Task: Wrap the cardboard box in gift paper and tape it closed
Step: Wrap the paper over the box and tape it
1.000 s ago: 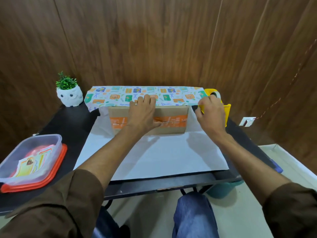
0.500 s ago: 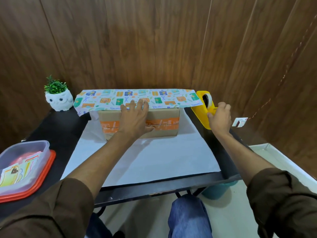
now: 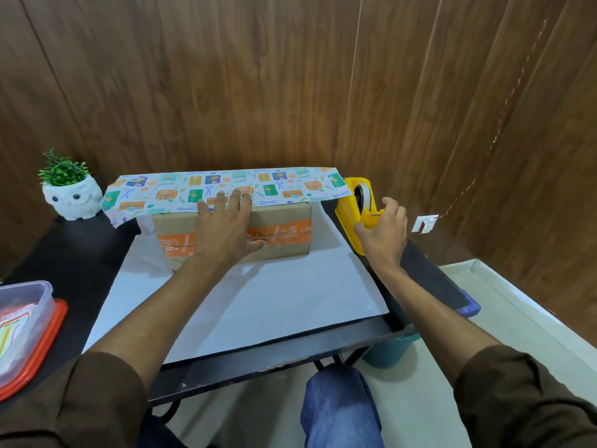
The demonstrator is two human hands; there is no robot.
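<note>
Pressing flat at the centre of the frame, the left hand (image 3: 226, 231) lies with straight fingers on the brown cardboard box with orange tape (image 3: 284, 236). Its fingertips pin the folded-over edge of the colourful printed gift paper (image 3: 181, 189) onto the box's far top edge. The box sits on the paper's white underside, spread over the black table (image 3: 80, 253). At centre right, the right hand (image 3: 384, 234) curls round the near end of the yellow plastic tape dispenser (image 3: 350, 215); whether it pinches tape I cannot tell. The paper looks thin, light and easily creased, and likely to slide on the stiff box, so a broad flat press near its edge suits it better than a pinch.
</note>
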